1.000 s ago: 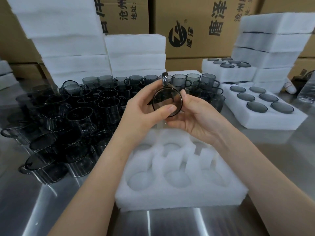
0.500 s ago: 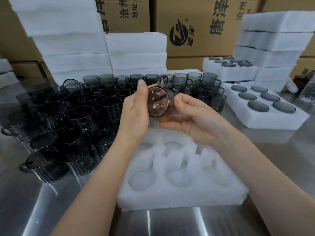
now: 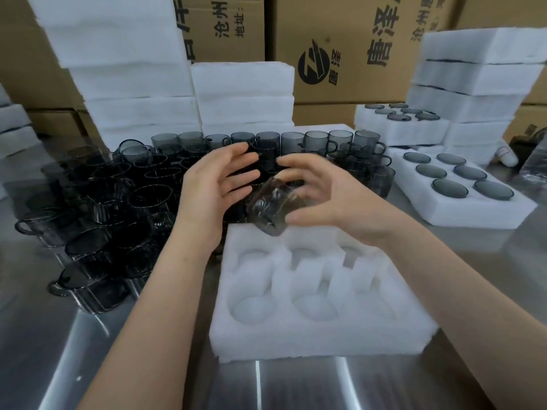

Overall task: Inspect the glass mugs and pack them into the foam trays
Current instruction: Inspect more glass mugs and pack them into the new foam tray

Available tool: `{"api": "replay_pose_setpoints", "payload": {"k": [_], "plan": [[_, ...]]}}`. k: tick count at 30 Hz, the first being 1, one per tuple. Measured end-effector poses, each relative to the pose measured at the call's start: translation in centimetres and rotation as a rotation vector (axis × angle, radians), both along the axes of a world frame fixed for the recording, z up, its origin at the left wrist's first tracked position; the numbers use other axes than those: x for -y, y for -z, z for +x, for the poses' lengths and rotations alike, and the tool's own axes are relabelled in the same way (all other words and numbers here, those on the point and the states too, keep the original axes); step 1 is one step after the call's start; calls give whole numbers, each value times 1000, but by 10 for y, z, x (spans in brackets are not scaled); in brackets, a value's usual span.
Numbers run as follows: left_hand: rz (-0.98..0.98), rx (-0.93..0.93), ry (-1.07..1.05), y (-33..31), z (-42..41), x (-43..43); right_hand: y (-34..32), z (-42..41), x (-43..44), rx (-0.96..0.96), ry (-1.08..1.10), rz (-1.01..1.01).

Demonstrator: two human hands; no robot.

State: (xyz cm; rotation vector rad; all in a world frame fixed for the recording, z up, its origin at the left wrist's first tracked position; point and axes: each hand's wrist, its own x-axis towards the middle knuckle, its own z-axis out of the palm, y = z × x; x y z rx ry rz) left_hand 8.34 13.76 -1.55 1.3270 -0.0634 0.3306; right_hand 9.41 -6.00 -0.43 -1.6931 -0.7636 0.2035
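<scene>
The brushed stainless-steel table (image 3: 296, 386) carries everything. Brown printed cardboard cartons (image 3: 349, 31) wall off the back, and tall stacks of white foam slabs (image 3: 118, 54) stand in front of them. On the left of the table is a dense crowd of smoky-grey glass mugs (image 3: 118, 196), packed close together, a few lying on their sides. Directly in front lies the empty white foam tray (image 3: 319, 341), all six of its round pockets bare. To the right, a filled white foam tray (image 3: 461, 214) shows six dark glass discs sitting in its pockets.

The right hand (image 3: 334, 199) holds one smoky-grey glass mug (image 3: 270, 211) tilted in the air over the far edge of the empty tray, thumb beneath and fingers arched over it. The held mug is motion-blurred, so I cannot tell how firmly those fingers close or where the handle points. The left hand (image 3: 213, 187) hangs just beside it, palm towards the glass, fingers straight and spread, gripping nothing.

Inspection looks about over, with a far pocket the likely target. The risk lies in that one-handed hold. Smooth glass could slip and fall onto the crowded mugs just behind, chipping several. A handle set off the narrow slot beside a pocket could leave the mug sitting proud or tear the foam. The left forearm, close to the nearest mugs, could knock them together.
</scene>
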Motion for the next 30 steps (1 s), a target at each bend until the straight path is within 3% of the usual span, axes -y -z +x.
{"api": "replay_pose_setpoints", "payload": {"k": [4, 10, 27, 30], "plan": [[93, -132, 73, 2, 0, -5, -12, -10, -17, 308, -79, -392], [146, -194, 87, 4, -2, 0, -21, -17, -36, 450, -136, -617], [93, -200, 120, 10, 3, -5, -13, -23, -40, 556, -119, -761], [107, -212, 114, 10, 3, -4, -3, -26, -40, 574, -123, -865]]}}
